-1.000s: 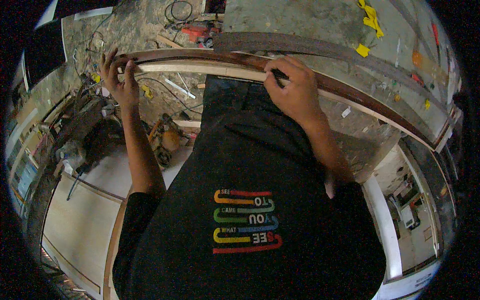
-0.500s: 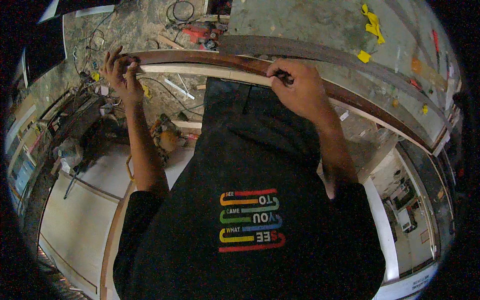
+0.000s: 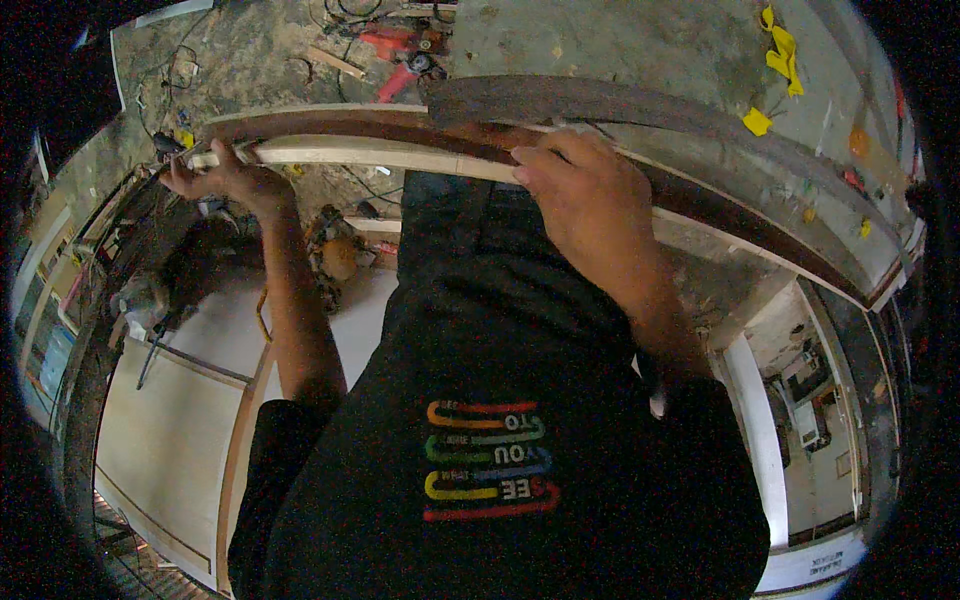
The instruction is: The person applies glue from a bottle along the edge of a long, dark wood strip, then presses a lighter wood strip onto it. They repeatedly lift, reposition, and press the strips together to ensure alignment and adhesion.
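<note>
A long pale wooden strip [image 3: 375, 159] runs crosswise in front of my waist, along the near side of a dark brown board [image 3: 365, 128]. My left hand [image 3: 240, 185] is closed around the strip's left end, with the fingers curled up from below. My right hand [image 3: 590, 190] is closed over the strip farther along, its thumb and fingers pinched at the brown board's near edge. The back of the right hand hides its exact contact. Toward the left end, a narrow gap shows between strip and board.
Beyond the board is a grey surface [image 3: 600, 50] with yellow scraps [image 3: 782, 60]. Red power tools [image 3: 400, 60] and cables lie on the stained floor at the far left. A yellowish machine [image 3: 340, 255] sits below my left hand, near white panels [image 3: 165, 430].
My left hand has come nearer and slightly left, moving from the board's end to the pale strip's end. My right hand has shifted slightly left and nearer. The gap between strip and board has widened.
</note>
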The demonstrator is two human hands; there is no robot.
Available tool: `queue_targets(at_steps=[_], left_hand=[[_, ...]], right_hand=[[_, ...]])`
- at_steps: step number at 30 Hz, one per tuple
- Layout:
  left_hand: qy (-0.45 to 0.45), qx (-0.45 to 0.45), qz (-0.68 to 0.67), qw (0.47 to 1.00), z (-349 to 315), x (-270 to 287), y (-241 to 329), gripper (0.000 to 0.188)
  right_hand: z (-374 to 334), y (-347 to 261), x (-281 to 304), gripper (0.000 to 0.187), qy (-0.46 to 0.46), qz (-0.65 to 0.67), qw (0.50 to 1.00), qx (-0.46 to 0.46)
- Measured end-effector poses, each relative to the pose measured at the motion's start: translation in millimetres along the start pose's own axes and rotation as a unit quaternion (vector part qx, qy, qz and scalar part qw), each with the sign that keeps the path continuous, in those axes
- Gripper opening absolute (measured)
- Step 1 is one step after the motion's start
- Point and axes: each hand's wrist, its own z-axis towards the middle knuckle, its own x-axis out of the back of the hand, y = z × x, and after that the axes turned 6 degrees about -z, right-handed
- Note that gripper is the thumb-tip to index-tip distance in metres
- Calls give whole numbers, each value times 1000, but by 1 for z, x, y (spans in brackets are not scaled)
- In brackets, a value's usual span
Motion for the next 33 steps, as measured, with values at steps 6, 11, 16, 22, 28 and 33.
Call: queue_targets(at_steps=[6,11,16,22,28,33], left_hand=[[50,95,2,994,3,2,4,45],[40,159,-14,986,16,15,-10,45],[-66,51,118,989,26,36,-24,39],[-10,138,-101,985,37,33,-24,35],[39,128,-142,981,31,26,-17,48],[45,105,-178,977,29,33,-35,38]], right_hand=[[-5,-1,-10,14,3,57,998,-17],[-4,3,-16,13,36,106,993,-28],[-2,5,-12,12,31,111,993,-16],[5,-5,-13,14,6,124,992,8],[17,-15,-14,18,-35,121,992,16],[24,-33,-25,18,-19,83,996,18]])
